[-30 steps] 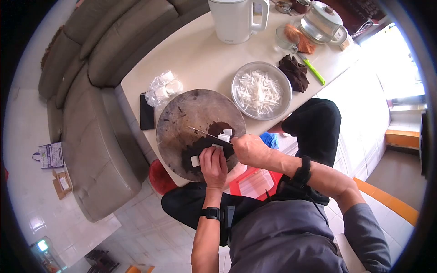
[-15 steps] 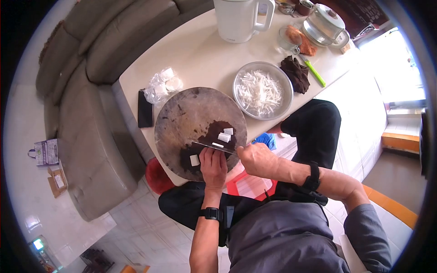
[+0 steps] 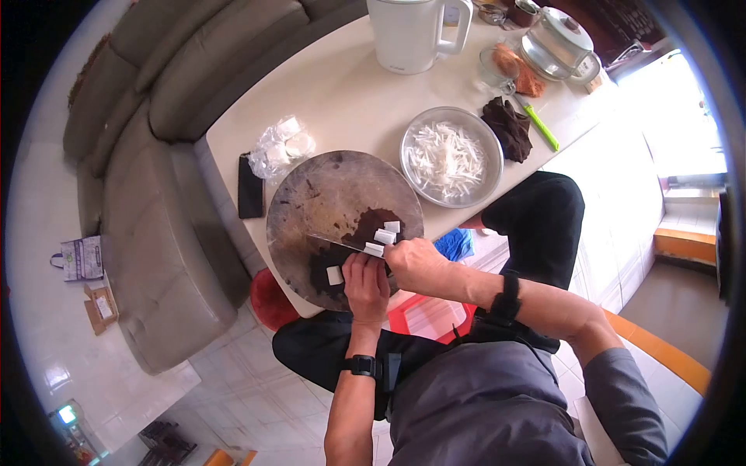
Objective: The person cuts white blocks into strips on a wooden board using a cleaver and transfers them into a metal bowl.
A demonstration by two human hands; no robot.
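Observation:
My right hand (image 3: pixel 416 262) grips a kitchen knife (image 3: pixel 334 240), its blade pointing left across the round wooden chopping board (image 3: pixel 311 186). Close behind the blade, my left hand (image 3: pixel 365 286) has its bent fingers pressed down together on a piece that is mostly hidden, seemingly white radish. White cut slices (image 3: pixel 374 249) lie at the blade, near the fingertips. Beyond them are more white pieces (image 3: pixel 385 236), and a loose white block (image 3: pixel 335 275) sits left of my left hand. A metal bowl (image 3: pixel 408 167) right of the board holds thin white strips (image 3: pixel 447 159).
Wrapped white pieces (image 3: pixel 286 144) and a black phone-like slab (image 3: pixel 250 186) lie left of the board. A dark cloth (image 3: pixel 509 128) and green-handled knife (image 3: pixel 542 127) are right of the bowl. Farther back stand a white jug (image 3: pixel 404 39) and glass teapot (image 3: pixel 553 50).
My right hand has moved left and slightly up with the knife, so the blade reaches farther across the board. More white slices show beside the blade. My left hand stays nearly in place.

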